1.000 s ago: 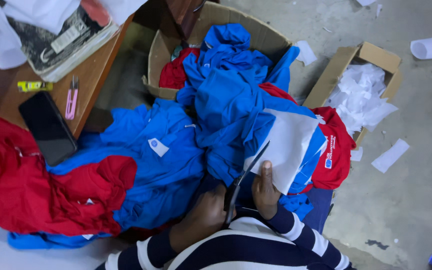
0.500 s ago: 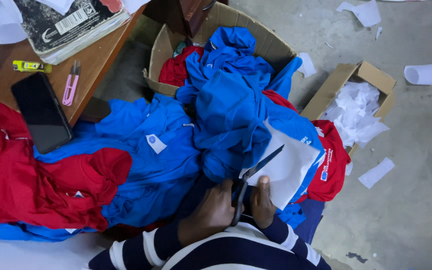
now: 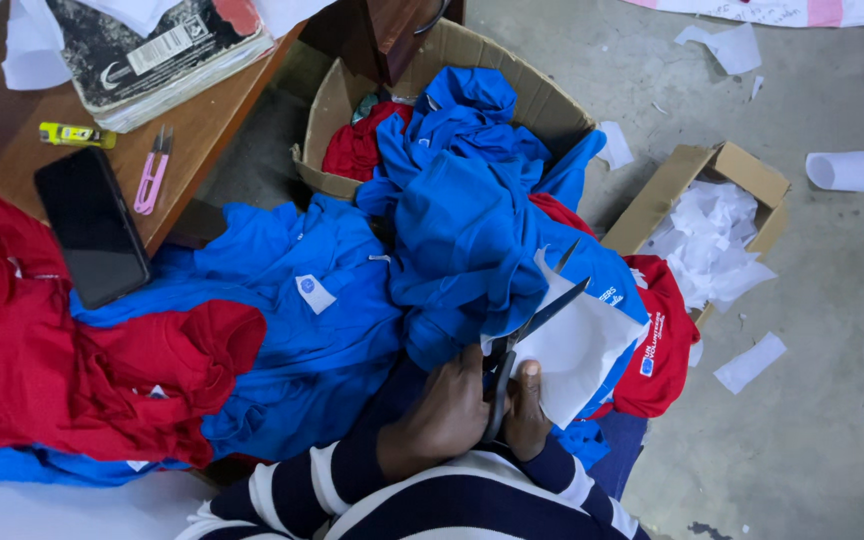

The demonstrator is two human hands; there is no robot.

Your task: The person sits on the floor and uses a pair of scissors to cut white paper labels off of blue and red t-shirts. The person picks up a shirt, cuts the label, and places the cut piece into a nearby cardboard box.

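Note:
My left hand (image 3: 440,412) is closed around the handles of black scissors (image 3: 540,318). Their blades are parted over the top edge of a white sheet (image 3: 582,352). My right hand (image 3: 527,412) holds that sheet from below, thumb pressed on it. Both hands sit close together just in front of my striped sleeves (image 3: 422,500). The sheet lies against a blue garment (image 3: 467,235) on top of a heap. Another blue shirt with a small white label (image 3: 314,293) spreads to the left. A red garment (image 3: 82,370) lies at the far left.
A cardboard box (image 3: 324,110) of blue and red clothes stands ahead, and a smaller box (image 3: 742,172) of white scraps is at right. A wooden table (image 3: 192,150) at left carries a black phone (image 3: 92,226), pink snips (image 3: 152,172), a yellow cutter (image 3: 77,135) and a book (image 3: 157,45). A white cup (image 3: 844,171) and paper scraps lie on the concrete floor.
The view has drifted so that the table and boxes sit higher in frame. My hands stay together on the scissors and white sheet, and the blades now show parted.

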